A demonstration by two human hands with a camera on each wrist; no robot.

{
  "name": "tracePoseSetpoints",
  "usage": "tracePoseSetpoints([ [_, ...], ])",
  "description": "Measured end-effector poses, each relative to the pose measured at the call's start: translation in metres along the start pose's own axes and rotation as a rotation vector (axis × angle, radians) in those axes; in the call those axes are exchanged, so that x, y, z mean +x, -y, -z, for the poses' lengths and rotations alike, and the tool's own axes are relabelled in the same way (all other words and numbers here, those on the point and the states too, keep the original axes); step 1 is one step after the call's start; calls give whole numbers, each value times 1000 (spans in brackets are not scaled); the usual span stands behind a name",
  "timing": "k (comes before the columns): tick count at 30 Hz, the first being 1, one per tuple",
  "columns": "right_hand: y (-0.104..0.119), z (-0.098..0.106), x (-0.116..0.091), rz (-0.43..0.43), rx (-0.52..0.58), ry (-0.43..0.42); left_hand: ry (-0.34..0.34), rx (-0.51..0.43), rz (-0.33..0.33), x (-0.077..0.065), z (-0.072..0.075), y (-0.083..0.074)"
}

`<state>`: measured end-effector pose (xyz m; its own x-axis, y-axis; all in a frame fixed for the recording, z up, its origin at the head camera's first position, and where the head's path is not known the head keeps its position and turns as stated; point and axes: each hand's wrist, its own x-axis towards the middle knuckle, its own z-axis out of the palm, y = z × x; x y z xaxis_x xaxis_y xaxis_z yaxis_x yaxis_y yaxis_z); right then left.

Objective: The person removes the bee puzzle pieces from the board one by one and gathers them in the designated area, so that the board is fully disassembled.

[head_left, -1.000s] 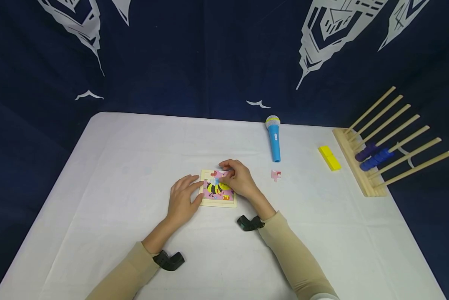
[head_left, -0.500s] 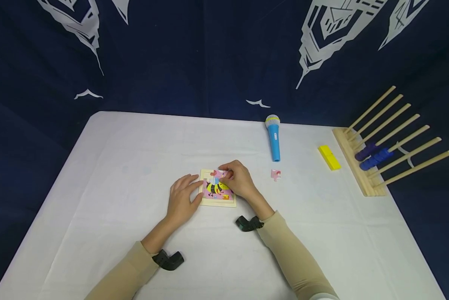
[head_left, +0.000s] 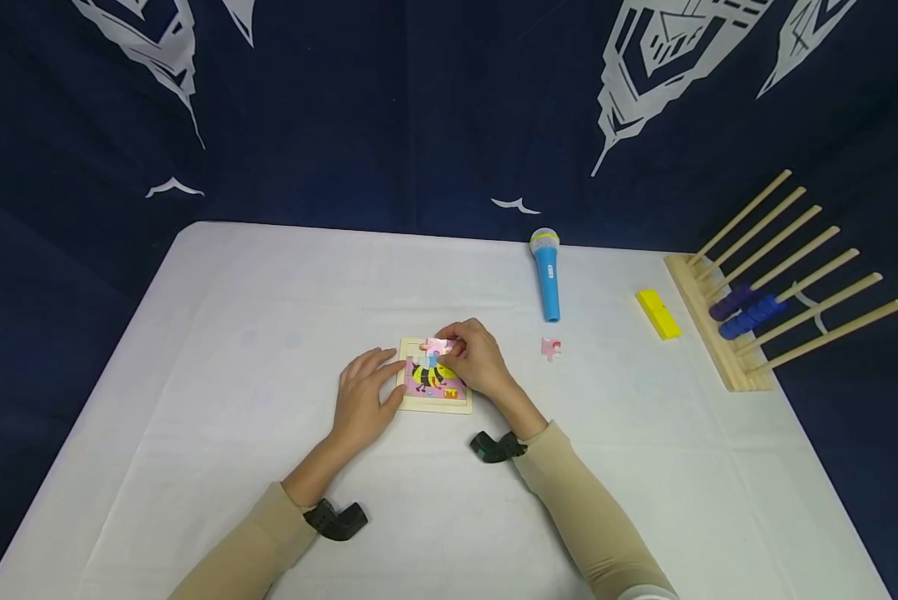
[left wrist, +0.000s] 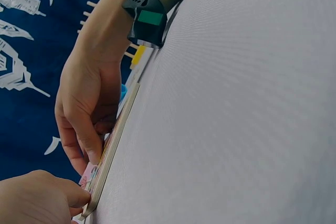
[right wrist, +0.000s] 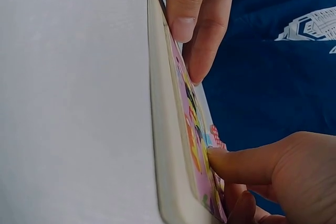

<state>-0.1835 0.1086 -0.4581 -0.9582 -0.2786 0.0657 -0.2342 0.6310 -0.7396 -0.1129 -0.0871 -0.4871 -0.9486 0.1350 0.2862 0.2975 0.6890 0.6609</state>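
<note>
Pale wooden square puzzle frame (head_left: 435, 407) lies flat; left hand (head_left: 364, 393), fingers extended, touches edge, likely steadying it; right hand (head_left: 480, 358) pinches tilted pink jigsaw piece (head_left: 438, 345), perhaps for control.

Yellow block (head_left: 659, 314) between blue microphone (head_left: 548, 279) and wooden peg rack (head_left: 711, 327); navy cloth (head_left: 343, 125) behind.

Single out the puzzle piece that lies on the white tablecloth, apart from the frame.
The pink piece near the blue microphone; the other visible pieces sit in the wooden frame or are in the right hand.
</note>
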Motion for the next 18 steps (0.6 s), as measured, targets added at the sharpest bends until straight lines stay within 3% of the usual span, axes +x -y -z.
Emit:
tracePoseSetpoints([
  [10, 0, 0, -1, 61, 2, -26, -11, 13, -13, 0, 0, -1],
  [18, 7, 4, 0, 28, 112, -8, -26, 14, -24, -1, 0, 0],
])
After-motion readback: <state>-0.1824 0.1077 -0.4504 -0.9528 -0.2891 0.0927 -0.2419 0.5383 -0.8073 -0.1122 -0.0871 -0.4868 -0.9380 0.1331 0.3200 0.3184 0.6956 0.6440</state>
